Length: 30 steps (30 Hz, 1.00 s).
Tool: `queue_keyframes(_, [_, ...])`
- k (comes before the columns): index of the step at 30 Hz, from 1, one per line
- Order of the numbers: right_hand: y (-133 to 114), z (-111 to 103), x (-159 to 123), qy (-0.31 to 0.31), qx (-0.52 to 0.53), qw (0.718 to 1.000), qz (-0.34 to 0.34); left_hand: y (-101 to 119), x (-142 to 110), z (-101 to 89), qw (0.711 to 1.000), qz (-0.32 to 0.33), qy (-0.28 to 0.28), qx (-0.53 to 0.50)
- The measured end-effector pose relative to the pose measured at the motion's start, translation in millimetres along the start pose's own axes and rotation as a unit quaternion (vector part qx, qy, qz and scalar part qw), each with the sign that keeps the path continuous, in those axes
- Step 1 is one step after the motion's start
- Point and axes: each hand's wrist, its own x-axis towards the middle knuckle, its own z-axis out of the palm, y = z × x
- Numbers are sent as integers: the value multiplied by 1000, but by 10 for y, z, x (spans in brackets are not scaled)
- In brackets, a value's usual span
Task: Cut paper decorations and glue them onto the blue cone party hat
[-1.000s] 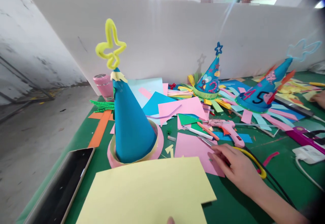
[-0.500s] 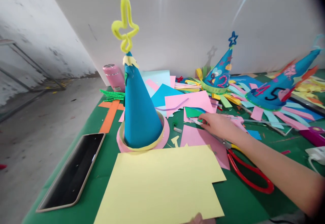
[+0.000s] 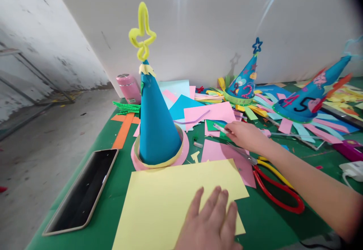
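My right hand [image 3: 241, 133] reaches in from the right side and is closed on a slim white pen [image 3: 219, 128], lifted slightly over green and pink paper scraps. My left hand [image 3: 211, 218] is palm down with fingers spread on a pale yellow sheet [image 3: 153, 204], which has a notch cut in its right edge. Behind the sheet stands a blue paper cone hat [image 3: 159, 125] with a pink and yellow brim and a yellow pipe-cleaner topper [image 3: 142, 34]. Scissors [image 3: 279, 189] with red and yellow handles lie under my right forearm.
A phone [image 3: 82, 189] lies at the table's left edge. A pink bottle [image 3: 129, 88], green pipe cleaners [image 3: 126, 108] and orange strips [image 3: 124, 131] are behind it. Two decorated cone hats, one with a star [image 3: 244, 81], one with numbers [image 3: 312, 95], stand at the right. A white board [image 3: 181, 34] rises behind.
My left hand has come up from the bottom edge onto the yellow sheet, fingers spread. My right hand has lifted the pen and drawn it slightly to the right.
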Motion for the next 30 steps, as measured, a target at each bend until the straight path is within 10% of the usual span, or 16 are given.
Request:
queue_keyframes(5, [160,-240,-240,101,175,978,56,-151,125,-136,932,30,17,361])
queue_keyframes(12, [-225,46,-561,78,711,681,160,-394,-20,-179,869,78,49,486])
queue_keyframes(18, [-468,241,-572,7,802,580,145,-695,-100,-205,802,159,150,556])
queue_keyframes(24, [-528,310,-607,-24,797,598,79,-367,124,-282,859,131,272,414])
queue_keyframes(30, [-602,214,-662,11,533,845,-35,-172,400,-482,785,139,409,444])
